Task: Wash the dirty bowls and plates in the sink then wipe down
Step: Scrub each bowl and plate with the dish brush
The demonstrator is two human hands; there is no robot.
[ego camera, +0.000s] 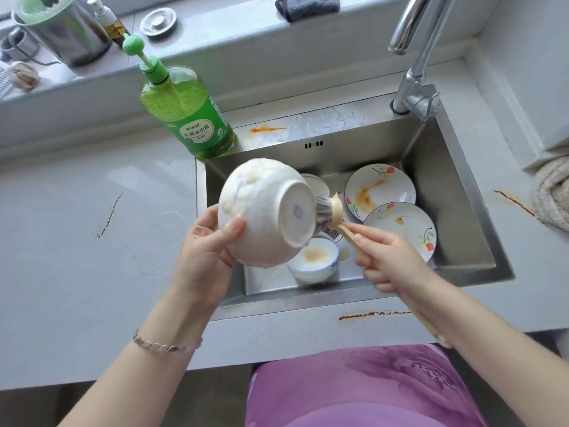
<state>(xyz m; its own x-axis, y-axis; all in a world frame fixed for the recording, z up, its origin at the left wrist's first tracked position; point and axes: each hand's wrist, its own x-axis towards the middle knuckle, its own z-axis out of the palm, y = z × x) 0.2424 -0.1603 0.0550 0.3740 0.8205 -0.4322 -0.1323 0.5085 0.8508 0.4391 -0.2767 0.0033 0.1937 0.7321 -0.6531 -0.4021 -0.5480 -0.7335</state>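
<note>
Head view: a soapy white bowl [264, 211], tipped over the sink [462, 167], is clasped by the left grip [209, 241] while the right grip [388, 260] clutches a dish brush [326, 211] against its foot. Two stained plates [380, 186] beyond the right grip and a smeared small bowl [314, 257] beneath both await washing; tabletop streaks [372, 315] not yet wiped.

Soft, bright daylight fills the view, coming from the far side over the window ledge [246, 35]. The chrome faucet [421, 41] carries hard white highlights, and the sink [323, 118] glares pale along its wet far rim. Shadows are faint and soft-edged, and the sink's inner walls are darker than its rim. The raised bowl [264, 214] is almost washed out on its upper side. The brush [326, 211] head looks blurred. Wide-angle distortion bows the counter [77, 241] edges and leans the detergent bottle [187, 112]. The far left corner is soft.
</note>
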